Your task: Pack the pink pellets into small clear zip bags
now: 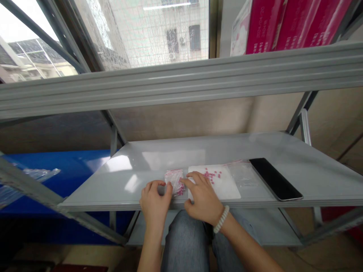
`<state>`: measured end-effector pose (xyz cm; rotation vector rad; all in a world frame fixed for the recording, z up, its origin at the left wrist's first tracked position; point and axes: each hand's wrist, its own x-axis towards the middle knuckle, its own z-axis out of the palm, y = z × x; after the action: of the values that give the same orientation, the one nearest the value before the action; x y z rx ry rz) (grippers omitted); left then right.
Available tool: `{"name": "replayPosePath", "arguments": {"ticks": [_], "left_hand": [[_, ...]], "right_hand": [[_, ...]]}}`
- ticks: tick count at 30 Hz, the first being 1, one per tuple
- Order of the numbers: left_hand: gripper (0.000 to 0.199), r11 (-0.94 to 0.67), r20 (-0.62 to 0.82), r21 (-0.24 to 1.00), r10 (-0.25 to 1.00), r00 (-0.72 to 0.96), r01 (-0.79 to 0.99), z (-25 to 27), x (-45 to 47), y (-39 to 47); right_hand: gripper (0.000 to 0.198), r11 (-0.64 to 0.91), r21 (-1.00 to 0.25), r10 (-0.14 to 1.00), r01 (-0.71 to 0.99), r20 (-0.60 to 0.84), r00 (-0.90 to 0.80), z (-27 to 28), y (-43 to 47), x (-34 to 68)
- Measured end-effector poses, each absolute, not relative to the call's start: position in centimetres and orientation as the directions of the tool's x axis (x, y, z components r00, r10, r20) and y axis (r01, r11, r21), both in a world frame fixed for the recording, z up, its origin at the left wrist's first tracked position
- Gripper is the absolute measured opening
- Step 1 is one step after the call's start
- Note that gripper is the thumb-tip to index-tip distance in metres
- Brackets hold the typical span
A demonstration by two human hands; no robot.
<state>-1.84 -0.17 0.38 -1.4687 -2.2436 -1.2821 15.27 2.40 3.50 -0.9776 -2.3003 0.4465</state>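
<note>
On the grey shelf lies a small clear zip bag [173, 180] with pink pieces gathered in its lower right part. My left hand [155, 198] is at the bag's left side, thumb and forefinger apart, the thumb close to the bag's edge. From the right, my right hand [202, 196] reaches over with fingers spread, its fingertips at the bag's right edge. Beneath that hand is a white sheet of paper [229, 189], partly covered by it. Several small pink pieces [210, 175] lie loose on the paper, just beyond my right fingers.
Right of the paper lies another clear plastic bag [245, 174], beside a black phone [275, 177]. A grey shelf beam [181, 85] crosses above the work surface [99, 189]. Pink boxes [292, 26] stand on the upper shelf. Clear plastic wrapping [28, 181] lies on a blue surface at left.
</note>
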Motion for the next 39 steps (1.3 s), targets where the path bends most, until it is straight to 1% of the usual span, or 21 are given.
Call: {"name": "replayPosePath", "arguments": {"ticks": [3, 5, 7, 9, 11, 13, 14, 15, 17, 19, 22, 26, 28, 31, 33, 35, 39], "left_hand": [[0.016, 0.114, 0.537, 0.606, 0.671, -0.512, 0.787, 0.2, -2.4, 0.0], [0.016, 0.075, 0.542, 0.644, 0.657, -0.524, 0.761, 0.2, -2.7, 0.1], [0.018, 0.024, 0.549, 0.683, 0.642, -0.535, 0.73, 0.3, -2.6, 0.1], [0.021, -0.044, 0.553, 0.719, 0.641, -0.532, 0.694, 0.7, -2.1, 0.1], [0.023, -0.122, 0.555, 0.742, 0.662, -0.503, 0.659, 1.5, -1.1, 0.0], [0.021, -0.215, 0.538, 0.77, 0.724, -0.431, 0.601, 2.6, 0.1, 0.1], [0.019, -0.261, 0.516, 0.794, 0.767, -0.381, 0.55, 3.1, 0.7, 0.2], [0.017, -0.303, 0.485, 0.826, 0.811, -0.327, 0.475, 3.6, 1.3, 0.3], [0.014, -0.346, 0.433, 0.88, 0.867, -0.247, 0.326, 4.5, 2.2, 0.7], [0.013, -0.341, 0.385, 0.917, 0.891, -0.238, 0.208, 4.9, 2.9, 1.2], [0.017, -0.311, 0.327, 0.945, 0.893, -0.31, 0.103, 4.6, 3.6, 1.9], [0.042, -0.317, 0.293, 0.948, 0.846, -0.447, 0.02, 3.8, 4.3, 2.1], [0.049, -0.304, 0.27, 0.953, 0.852, -0.448, -0.005, 3.6, 4.6, 1.9], [0.051, -0.272, 0.25, 0.962, 0.891, -0.379, -0.005, 3.4, 4.7, 1.3], [0.052, -0.26, 0.238, 0.966, 0.904, -0.354, -0.013, 3.3, 4.5, 1.1], [0.052, -0.258, 0.233, 0.966, 0.899, -0.371, -0.019, 3.2, 4.2, 0.9], [0.05, -0.293, 0.256, 0.956, 0.848, -0.465, -0.008, 2.8, 3.6, 0.8]], "right_hand": [[0.064, 0.683, -0.499, 0.723, 0.533, 0.362, -0.588, 2.8, 2.4, 13.4], [0.066, 0.688, -0.535, 0.72, 0.491, 0.416, -0.555, 2.3, 2.6, 13.4], [0.062, 0.667, -0.621, 0.741, 0.412, 0.496, -0.453, 1.7, 3.2, 13.9], [0.049, 0.593, -0.746, 0.802, 0.302, 0.514, -0.305, 1.5, 4.0, 14.6], [0.039, 0.464, -0.872, 0.881, 0.154, 0.438, -0.177, 1.6, 4.9, 15.5], [0.041, 0.339, -0.941, 0.934, -0.005, 0.337, -0.118, 2.2, 5.6, 16.4], [0.043, 0.291, -0.953, 0.947, -0.081, 0.299, -0.12, 2.6, 5.8, 16.9], [0.04, 0.25, -0.957, 0.953, -0.147, 0.271, -0.139, 2.9, 6.0, 17.3], [0.025, 0.183, -0.953, 0.954, -0.241, 0.231, -0.189, 3.4, 6.1, 18.2], [0.026, 0.119, -0.948, 0.956, -0.295, 0.189, -0.223, 3.4, 6.1, 18.9], [0.026, 0.053, -0.949, 0.956, -0.311, 0.138, -0.26, 3.1, 6.1, 19.9], [0.029, -0.048, -0.947, 0.917, -0.317, 0.084, -0.39, 3.0, 5.8, 20.7], [0.027, -0.07, -0.938, 0.915, -0.34, 0.075, -0.396, 3.3, 5.6, 20.9], [0.025, -0.061, -0.924, 0.938, -0.379, 0.076, -0.337, 3.4, 5.3, 20.8], [0.027, -0.071, -0.926, 0.939, -0.372, 0.064, -0.339, 3.1, 5.3, 20.9], [0.029, -0.1, -0.936, 0.922, -0.337, 0.039, -0.384, 2.7, 5.4, 21.1], [0.029, -0.175, -0.944, 0.866, -0.28, -0.012, -0.501, 2.1, 5.2, 21.4]]}}
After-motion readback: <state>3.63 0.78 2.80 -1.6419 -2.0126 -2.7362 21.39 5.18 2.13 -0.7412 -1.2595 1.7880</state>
